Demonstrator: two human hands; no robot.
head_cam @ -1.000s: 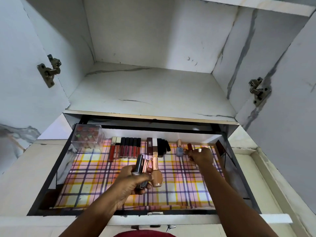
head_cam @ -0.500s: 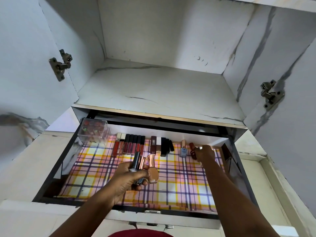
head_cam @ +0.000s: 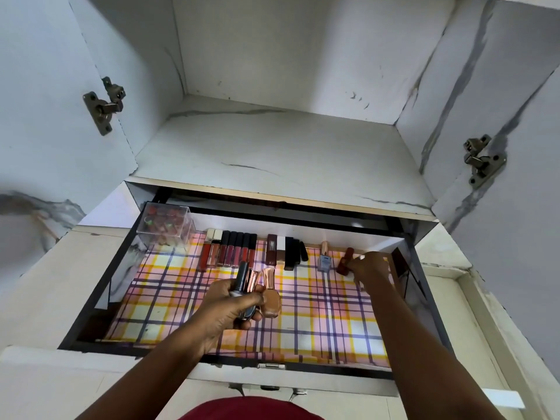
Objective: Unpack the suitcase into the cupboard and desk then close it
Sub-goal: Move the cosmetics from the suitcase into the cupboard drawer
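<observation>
In the plaid-lined open drawer [head_cam: 169,298] mid-frame, the left hand [head_cam: 233,304] grips several nail-polish bottles [head_cam: 260,294] while the right hand [head_cam: 369,268] pinches a dark red bottle [head_cam: 345,263].

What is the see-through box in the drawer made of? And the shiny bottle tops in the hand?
The clear box looks like hard, glossy plastic, maybe acrylic: its contents show through. The rose-gold caps in the left hand look metallic, mirror-shiny; possibly plated plastic.
</observation>
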